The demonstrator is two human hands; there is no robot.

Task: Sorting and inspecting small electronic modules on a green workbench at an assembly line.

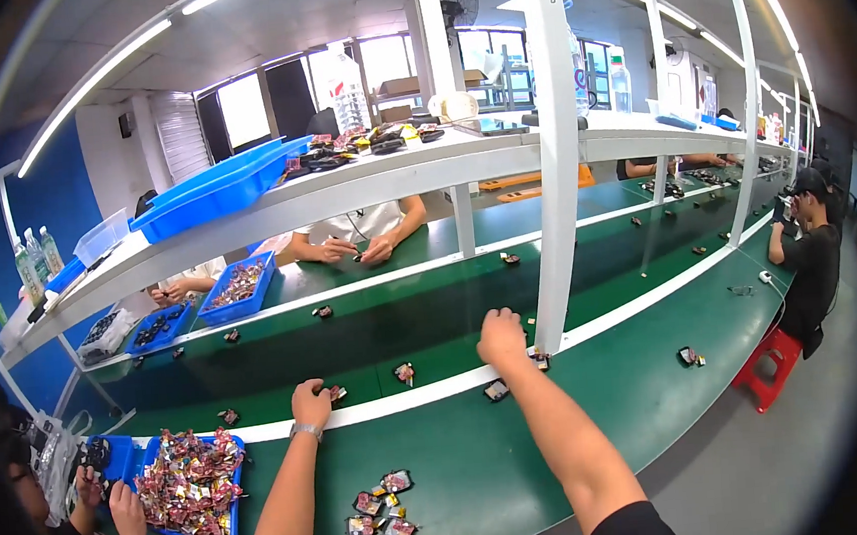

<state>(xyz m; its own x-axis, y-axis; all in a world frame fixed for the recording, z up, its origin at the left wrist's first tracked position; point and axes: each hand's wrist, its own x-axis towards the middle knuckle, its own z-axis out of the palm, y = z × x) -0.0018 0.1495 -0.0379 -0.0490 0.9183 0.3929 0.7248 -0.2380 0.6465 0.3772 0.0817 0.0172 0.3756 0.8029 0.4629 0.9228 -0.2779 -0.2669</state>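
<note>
My left hand [311, 407], with a watch strap on its wrist, is over the near white rail of the green conveyor belt, its fingers curled. Right beside its fingertips is a small black electronic module with reddish wiring [337, 393]; whether they grip it is hidden. Farther right, my right hand [503, 340] reaches over the belt's edge near a white post, closed, with its fingertips out of sight. Just below it, a similar module [497, 390] lies on the near rail's edge. Several more modules [396, 481] are grouped on the green bench between my forearms.
A blue tray [235, 520] heaped with reddish parts stands at left, beside a co-worker's hand [128, 512]. The white post [552, 189] rises close to my right hand. Across the belt, a person's hands [358, 250] hold a small dark part. A shelf [344, 199] runs overhead.
</note>
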